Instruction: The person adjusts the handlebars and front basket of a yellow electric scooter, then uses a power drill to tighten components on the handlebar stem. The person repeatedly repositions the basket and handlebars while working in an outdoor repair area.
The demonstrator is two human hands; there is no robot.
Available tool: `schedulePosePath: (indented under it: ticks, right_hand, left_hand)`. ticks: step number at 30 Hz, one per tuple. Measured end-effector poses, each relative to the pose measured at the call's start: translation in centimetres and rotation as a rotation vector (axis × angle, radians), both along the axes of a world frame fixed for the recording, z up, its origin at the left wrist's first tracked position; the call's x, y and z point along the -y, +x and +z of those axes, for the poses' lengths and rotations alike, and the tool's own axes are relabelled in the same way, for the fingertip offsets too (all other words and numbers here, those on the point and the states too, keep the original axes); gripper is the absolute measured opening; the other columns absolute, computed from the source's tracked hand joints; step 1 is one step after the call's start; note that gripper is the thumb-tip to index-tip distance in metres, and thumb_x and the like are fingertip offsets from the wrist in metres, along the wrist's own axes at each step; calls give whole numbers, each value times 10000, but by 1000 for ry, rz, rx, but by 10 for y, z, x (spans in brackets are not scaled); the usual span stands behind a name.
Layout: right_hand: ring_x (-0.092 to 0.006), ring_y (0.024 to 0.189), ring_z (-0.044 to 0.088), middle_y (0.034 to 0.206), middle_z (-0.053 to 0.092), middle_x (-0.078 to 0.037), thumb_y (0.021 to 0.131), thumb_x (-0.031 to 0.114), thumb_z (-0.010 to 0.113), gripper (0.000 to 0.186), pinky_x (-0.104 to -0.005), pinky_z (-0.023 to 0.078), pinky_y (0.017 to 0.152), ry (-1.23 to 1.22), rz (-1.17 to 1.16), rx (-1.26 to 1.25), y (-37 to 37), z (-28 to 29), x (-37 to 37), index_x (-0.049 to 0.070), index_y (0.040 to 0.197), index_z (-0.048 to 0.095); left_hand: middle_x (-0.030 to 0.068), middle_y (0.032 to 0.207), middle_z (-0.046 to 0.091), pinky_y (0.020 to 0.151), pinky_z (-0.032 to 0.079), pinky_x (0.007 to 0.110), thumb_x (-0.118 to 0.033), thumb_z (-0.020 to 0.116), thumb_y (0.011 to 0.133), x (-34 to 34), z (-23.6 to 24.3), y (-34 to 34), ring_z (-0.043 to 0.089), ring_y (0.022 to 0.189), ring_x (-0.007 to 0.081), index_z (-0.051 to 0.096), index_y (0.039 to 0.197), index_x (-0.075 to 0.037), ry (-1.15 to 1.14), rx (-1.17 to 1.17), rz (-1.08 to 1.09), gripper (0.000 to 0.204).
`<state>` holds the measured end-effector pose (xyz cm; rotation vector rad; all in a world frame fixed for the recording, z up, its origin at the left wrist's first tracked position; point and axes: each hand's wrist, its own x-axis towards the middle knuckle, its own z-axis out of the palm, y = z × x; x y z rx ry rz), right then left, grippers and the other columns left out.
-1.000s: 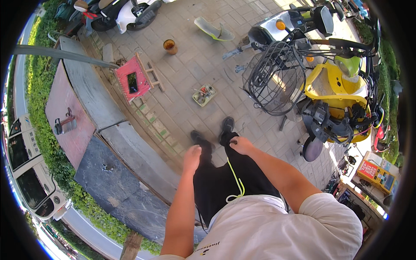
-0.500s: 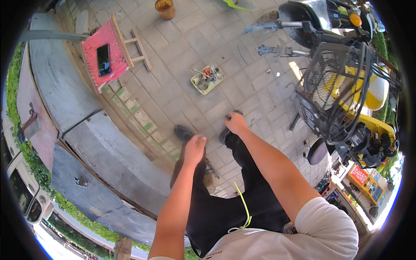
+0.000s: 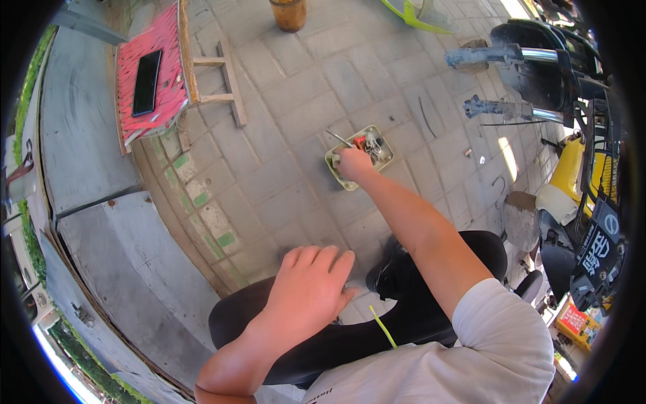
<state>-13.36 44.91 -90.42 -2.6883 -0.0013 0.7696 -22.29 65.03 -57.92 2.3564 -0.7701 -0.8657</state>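
Observation:
A pale plastic tray [image 3: 387, 153] holding a red-handled item, a metal rod [image 3: 336, 137] and small metal bits lies on the paving. My right hand [image 3: 354, 163] reaches into the tray's left side, fingers curled; what they hold, if anything, is hidden. My left hand [image 3: 306, 289] is open, palm down with slightly bent fingers over my dark-trousered knees, nearer to me than the tray.
A red woven seat [image 3: 171, 84] with a black phone [image 3: 147, 82] stands at upper left beside grey boards [image 3: 81, 135]. A rusty bucket [image 3: 287, 12] and green-yellow plastic panel [image 3: 431, 22] lie farther ahead. Scooters with exposed forks [image 3: 484, 56] crowd the right.
I have moved forward and lower, knees now bent. My right hand has gone from beside my shoe to the tray; my left hand has shifted over my knees, fingers spread more.

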Motion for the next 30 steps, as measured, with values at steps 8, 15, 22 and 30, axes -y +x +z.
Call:
schedulePosePath:
  ticks: [8,15,22,30]
  right_hand:
    - [-328,931,671,946,712,-151,843,223,620,213,-428,551,804,69,125,-13,-1,25,3,147,1008,731]
    - [-288,962,671,1030,708,-153,750,249,726,304,-394,544,823,169,306,-306,-7,21,33,155,1038,744]
    - [-294,981,639,1054,647,-141,776,167,658,219,-429,529,818,-55,114,110,-16,7,1,64,963,702]
    - [-298,1181,540,1134,600,-141,756,257,684,311,-473,488,902,-157,22,118,-19,-6,-17,47,984,703]
  left_hand:
    - [103,1142,616,969,413,417,-300,737,811,18,-30,7,563,1107,298,590,1202,-60,-73,92,-96,482]
    - [105,1073,624,958,415,427,-327,725,822,38,-38,11,576,1065,306,597,1177,-58,-48,-8,-283,463]
    - [104,1057,626,943,419,428,-327,724,824,27,-45,15,576,1059,306,597,1169,-60,-11,12,-241,454]
    - [102,1035,624,939,422,430,-330,720,826,12,-44,6,577,1046,306,604,1149,-64,16,31,-177,434]
